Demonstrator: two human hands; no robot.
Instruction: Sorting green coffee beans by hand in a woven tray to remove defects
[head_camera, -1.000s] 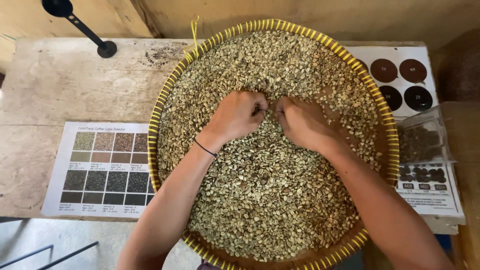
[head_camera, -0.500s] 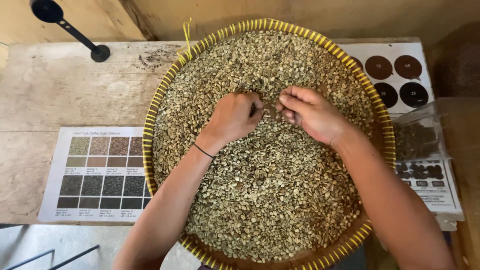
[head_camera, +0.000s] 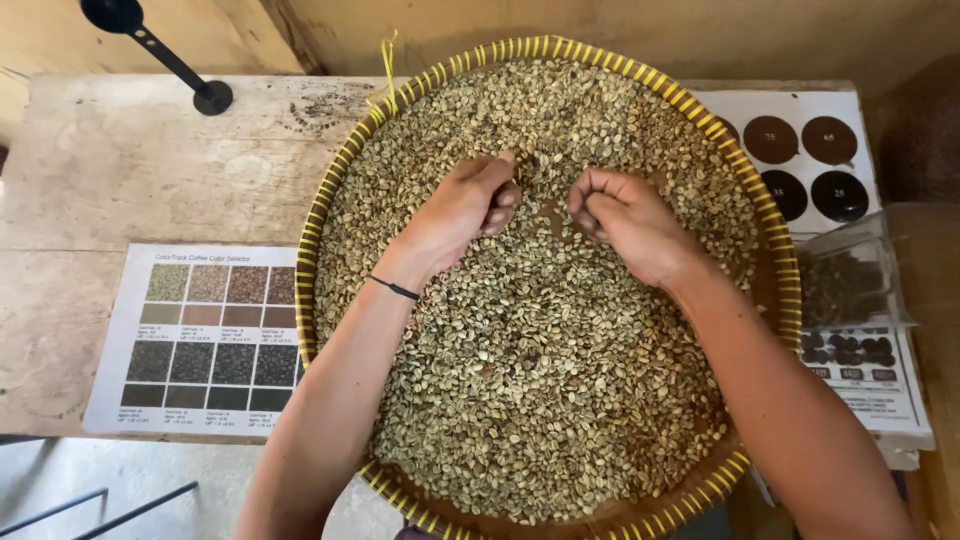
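Over the round woven tray (head_camera: 330, 190) on the counter (head_camera: 150, 170), the left hand (head_camera: 465, 205) lay loosely curled on the pale green beans (head_camera: 540, 370) while the right hand's (head_camera: 625, 220) grip was curled shut, as if pinching a few picked beans.

Pale green coffee beans (head_camera: 540, 350) heaped loosely across round, yellow-rimmed woven tray (head_camera: 330, 180).
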